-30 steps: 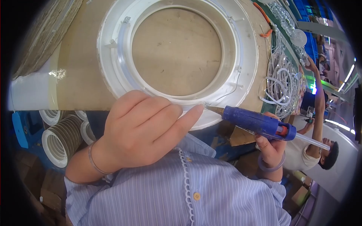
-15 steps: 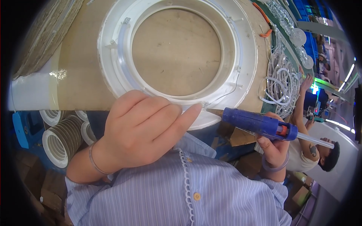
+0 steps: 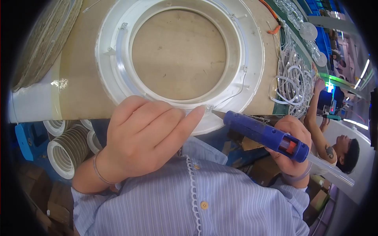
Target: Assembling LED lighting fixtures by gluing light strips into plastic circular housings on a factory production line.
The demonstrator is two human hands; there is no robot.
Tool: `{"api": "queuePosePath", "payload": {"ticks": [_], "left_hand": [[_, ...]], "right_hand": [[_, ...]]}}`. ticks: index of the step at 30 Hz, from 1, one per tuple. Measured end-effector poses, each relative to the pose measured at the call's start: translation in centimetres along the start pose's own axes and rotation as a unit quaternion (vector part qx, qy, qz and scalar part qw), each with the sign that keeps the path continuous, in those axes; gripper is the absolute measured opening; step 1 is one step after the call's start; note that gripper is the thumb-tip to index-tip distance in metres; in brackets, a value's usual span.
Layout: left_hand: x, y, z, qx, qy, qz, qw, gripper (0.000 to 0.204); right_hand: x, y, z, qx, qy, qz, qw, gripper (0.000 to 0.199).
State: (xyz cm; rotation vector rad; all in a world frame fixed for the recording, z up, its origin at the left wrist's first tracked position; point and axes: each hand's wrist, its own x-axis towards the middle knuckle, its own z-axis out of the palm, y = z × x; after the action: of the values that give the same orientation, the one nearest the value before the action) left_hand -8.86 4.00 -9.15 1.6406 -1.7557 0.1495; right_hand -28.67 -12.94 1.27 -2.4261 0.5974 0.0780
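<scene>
A white ring-shaped lamp housing [image 3: 103, 51] lies on the table, its near rim over the table edge. Inside its channel runs a translucent light strip [image 3: 119, 55], whose left part passes under my left hand [image 3: 147, 137]. That hand is closed, fingertips pressed down by the strip's clear end piece [image 3: 210, 108], from which a thin wire [image 3: 234, 96] leads right. What lies beneath the fingers is partly hidden. My right hand [image 3: 293, 149] grips a blue hot glue gun [image 3: 256, 129], its nozzle close to the end piece. A clear glue stick [image 3: 332, 171] protrudes from its back.
Coiled clear strips and wires [image 3: 293, 78] lie right of the housing, near an orange cord [image 3: 271, 13]. Stacked brown sheets [image 3: 47, 39] stand at far left. Below the table edge are white ring parts [image 3: 67, 151] and a blue object [image 3: 29, 141]. Another person [image 3: 342, 149] works at right.
The glue gun has tilted, its back end swinging down and its nozzle shifting slightly left. The housing appears a little farther left and up in view. My left hand keeps its pose.
</scene>
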Motion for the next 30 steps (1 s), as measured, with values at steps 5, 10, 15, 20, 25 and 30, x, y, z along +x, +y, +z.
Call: {"api": "queuePosePath", "payload": {"ticks": [5,10,15,20,25,30], "left_hand": [[0.0,0.2,-0.4,0.004,-0.003,-0.018,1.0,0.034],[-0.7,0.2,-2.5,0.038,-0.025,-0.047,0.998,0.039],[-2.3,-2.0,-2.6,0.106,0.03,-0.086,0.99,0.037],[-2.4,-2.6,-2.1,0.085,0.025,-0.066,0.994,0.034],[-2.9,-3.1,-1.8,0.096,0.063,-0.052,0.992,0.039],[-3.3,-4.3,-3.3,0.109,0.076,-0.069,0.989,0.047]], "right_hand": [[0.1,0.1,-0.9,0.0,-0.011,-0.037,0.999,0.035],[-0.4,-0.6,0.2,0.192,0.085,0.089,0.974,0.04],[0.2,-1.6,1.7,0.3,0.074,0.187,0.933,0.042],[1.9,-1.9,2.6,0.342,0.006,0.148,0.928,0.041],[3.0,-2.3,3.6,0.313,0.05,0.12,0.941,0.037],[4.6,-3.1,4.3,0.297,0.01,0.06,0.953,0.033]]}}
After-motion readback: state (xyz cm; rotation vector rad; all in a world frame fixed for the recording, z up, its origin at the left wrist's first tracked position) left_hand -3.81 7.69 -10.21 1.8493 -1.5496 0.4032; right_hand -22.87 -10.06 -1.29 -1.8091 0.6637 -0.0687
